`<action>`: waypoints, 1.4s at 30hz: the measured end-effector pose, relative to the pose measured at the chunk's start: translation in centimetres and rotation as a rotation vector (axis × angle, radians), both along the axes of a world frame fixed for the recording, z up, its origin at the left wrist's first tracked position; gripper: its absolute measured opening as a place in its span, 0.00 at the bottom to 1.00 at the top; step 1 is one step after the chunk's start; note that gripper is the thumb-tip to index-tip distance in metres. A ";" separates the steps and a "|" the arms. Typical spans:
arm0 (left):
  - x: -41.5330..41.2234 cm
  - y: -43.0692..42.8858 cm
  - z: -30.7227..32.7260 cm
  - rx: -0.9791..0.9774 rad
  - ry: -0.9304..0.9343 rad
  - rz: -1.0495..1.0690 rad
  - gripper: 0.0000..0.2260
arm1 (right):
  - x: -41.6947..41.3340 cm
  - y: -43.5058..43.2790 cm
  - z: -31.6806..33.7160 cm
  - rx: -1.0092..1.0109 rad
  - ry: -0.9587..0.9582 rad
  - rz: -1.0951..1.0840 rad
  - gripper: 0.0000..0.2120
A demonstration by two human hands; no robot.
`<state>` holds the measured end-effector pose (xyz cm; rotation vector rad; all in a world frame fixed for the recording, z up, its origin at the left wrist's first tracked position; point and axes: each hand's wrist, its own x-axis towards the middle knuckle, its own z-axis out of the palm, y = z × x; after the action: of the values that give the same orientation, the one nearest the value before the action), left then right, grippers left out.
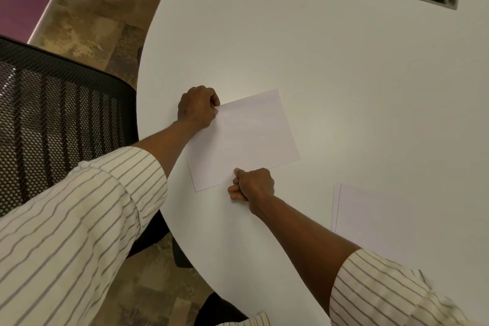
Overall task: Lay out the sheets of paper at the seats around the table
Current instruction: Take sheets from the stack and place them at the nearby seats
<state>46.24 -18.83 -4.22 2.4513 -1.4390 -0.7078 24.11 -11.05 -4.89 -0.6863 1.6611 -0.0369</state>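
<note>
Lying flat, blank and white near the desk's (330,66) left edge, the sheet (244,137) is pinched at opposite edges by the curled left hand (198,107) and right hand (252,184), with more sheets (370,219) stacked nearby.

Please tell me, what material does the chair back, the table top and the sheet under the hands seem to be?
Chair back: black mesh, probably synthetic; regular holes let light through.
Table top: smooth matte white surface, likely laminate, though the core is hidden.
Sheet: thin white paper, lying flat with crisp edges, left hand and right hand at its edges.
</note>
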 end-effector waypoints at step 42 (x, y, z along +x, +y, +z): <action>-41.7 17.2 2.0 0.454 0.254 0.175 0.17 | -42.2 8.2 2.1 -0.467 0.745 0.148 0.19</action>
<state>4.51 -1.61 -2.22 2.6334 -1.0413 -1.3722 -18.13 -2.83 -2.79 -1.2832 2.3381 -0.0705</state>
